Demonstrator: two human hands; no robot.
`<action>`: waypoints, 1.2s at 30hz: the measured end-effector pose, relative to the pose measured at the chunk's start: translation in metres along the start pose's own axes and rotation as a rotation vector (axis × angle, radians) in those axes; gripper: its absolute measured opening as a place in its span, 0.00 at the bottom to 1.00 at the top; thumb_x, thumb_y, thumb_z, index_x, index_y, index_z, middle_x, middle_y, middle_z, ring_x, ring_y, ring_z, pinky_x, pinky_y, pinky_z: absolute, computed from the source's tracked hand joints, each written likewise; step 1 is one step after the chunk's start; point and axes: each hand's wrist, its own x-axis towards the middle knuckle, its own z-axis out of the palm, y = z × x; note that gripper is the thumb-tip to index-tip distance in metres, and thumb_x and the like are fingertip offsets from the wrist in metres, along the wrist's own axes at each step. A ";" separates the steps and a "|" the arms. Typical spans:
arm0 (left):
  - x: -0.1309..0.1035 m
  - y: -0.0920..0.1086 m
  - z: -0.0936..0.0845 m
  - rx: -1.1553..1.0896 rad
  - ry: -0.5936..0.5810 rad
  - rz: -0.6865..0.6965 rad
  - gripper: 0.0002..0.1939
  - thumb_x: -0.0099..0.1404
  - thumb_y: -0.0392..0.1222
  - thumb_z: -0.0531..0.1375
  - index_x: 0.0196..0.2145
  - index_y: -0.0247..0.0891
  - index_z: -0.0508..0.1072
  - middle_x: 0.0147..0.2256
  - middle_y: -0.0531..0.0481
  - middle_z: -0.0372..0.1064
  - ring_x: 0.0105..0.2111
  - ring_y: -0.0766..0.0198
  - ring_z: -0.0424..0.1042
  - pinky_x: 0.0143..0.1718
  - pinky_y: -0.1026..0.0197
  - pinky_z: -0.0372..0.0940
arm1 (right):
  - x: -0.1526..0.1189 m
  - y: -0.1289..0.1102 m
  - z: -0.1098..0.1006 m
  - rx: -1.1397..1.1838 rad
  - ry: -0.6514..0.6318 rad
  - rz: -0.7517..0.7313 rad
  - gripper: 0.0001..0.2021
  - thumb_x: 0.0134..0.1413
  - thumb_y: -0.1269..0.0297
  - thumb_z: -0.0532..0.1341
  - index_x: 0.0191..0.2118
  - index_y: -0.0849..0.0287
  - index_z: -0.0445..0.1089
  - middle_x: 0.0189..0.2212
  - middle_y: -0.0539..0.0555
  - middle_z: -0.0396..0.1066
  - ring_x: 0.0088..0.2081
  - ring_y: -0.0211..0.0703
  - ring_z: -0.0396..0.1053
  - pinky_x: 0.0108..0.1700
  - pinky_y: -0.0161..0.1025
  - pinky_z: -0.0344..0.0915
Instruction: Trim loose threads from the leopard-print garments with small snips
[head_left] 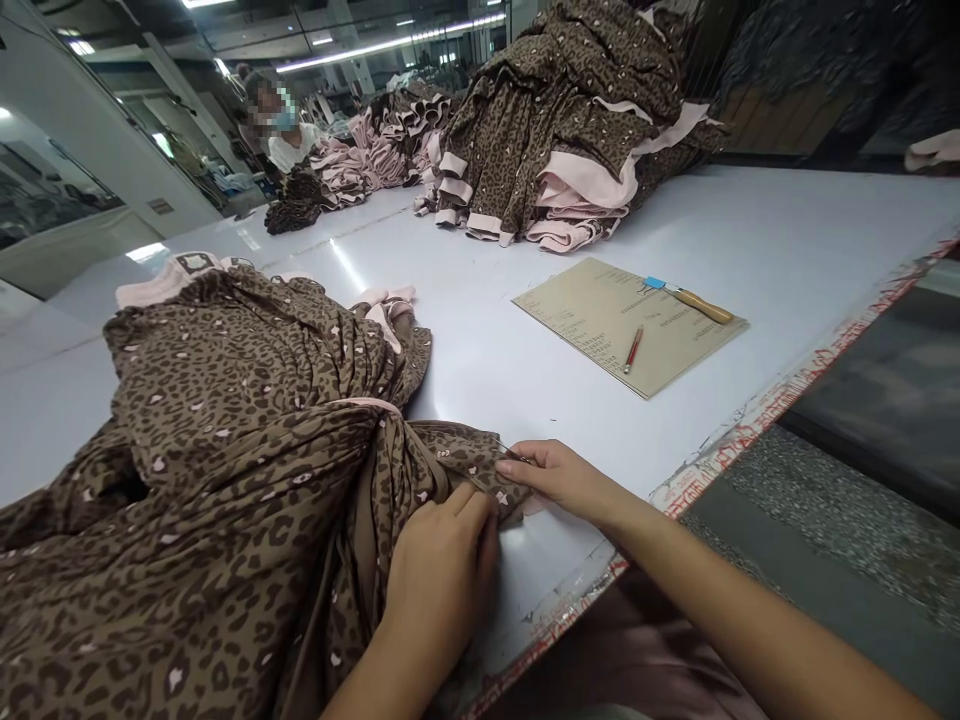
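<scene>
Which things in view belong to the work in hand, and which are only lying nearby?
Likely in the work:
leopard-print fabric, touched by left hand and right hand
pink strip across it

Likely only nearby:
printed card
red pencil
wooden-handled tool
garment pile

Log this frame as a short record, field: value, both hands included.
left hand: curled on leopard-print fabric
right hand: at the fabric's narrow end; thin item there, unclear
fabric: gathered at a pink band
table: printed brown sheet bearing a red pen or pencil and wood-handled tool
background: garment pile, masked person
</scene>
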 end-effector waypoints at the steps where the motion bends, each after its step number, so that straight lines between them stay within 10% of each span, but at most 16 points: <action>1: 0.000 0.000 0.000 -0.003 -0.007 -0.007 0.10 0.67 0.33 0.50 0.34 0.42 0.70 0.34 0.52 0.72 0.32 0.55 0.72 0.35 0.53 0.63 | -0.002 0.000 -0.001 -0.062 0.041 -0.017 0.18 0.53 0.47 0.58 0.32 0.60 0.68 0.26 0.52 0.72 0.32 0.45 0.72 0.32 0.39 0.69; 7: -0.001 0.002 0.000 -0.003 -0.002 -0.039 0.10 0.66 0.33 0.51 0.33 0.41 0.71 0.33 0.52 0.72 0.32 0.55 0.72 0.36 0.54 0.63 | -0.036 -0.012 -0.008 -0.457 0.361 -0.127 0.15 0.57 0.49 0.56 0.35 0.55 0.68 0.33 0.53 0.69 0.35 0.48 0.66 0.36 0.40 0.59; 18: -0.008 -0.003 0.009 0.012 0.133 0.032 0.09 0.66 0.33 0.52 0.31 0.40 0.71 0.31 0.52 0.72 0.29 0.57 0.70 0.30 0.56 0.59 | -0.063 -0.015 0.020 -1.000 0.093 -0.064 0.11 0.63 0.55 0.54 0.37 0.55 0.69 0.32 0.53 0.76 0.33 0.50 0.73 0.30 0.38 0.54; 28: -0.010 -0.002 0.011 0.056 0.188 0.102 0.07 0.64 0.32 0.55 0.31 0.41 0.71 0.29 0.53 0.72 0.25 0.57 0.67 0.28 0.57 0.58 | -0.058 -0.012 0.028 -1.027 0.104 -0.078 0.16 0.65 0.54 0.51 0.32 0.56 0.69 0.28 0.54 0.75 0.31 0.49 0.72 0.29 0.38 0.51; 36: -0.008 -0.007 0.003 -0.328 0.163 0.036 0.07 0.65 0.35 0.54 0.34 0.42 0.72 0.30 0.54 0.74 0.30 0.61 0.72 0.34 0.60 0.63 | -0.069 -0.012 0.009 -0.854 0.081 -0.074 0.14 0.63 0.55 0.53 0.31 0.54 0.69 0.29 0.52 0.74 0.30 0.46 0.70 0.30 0.37 0.55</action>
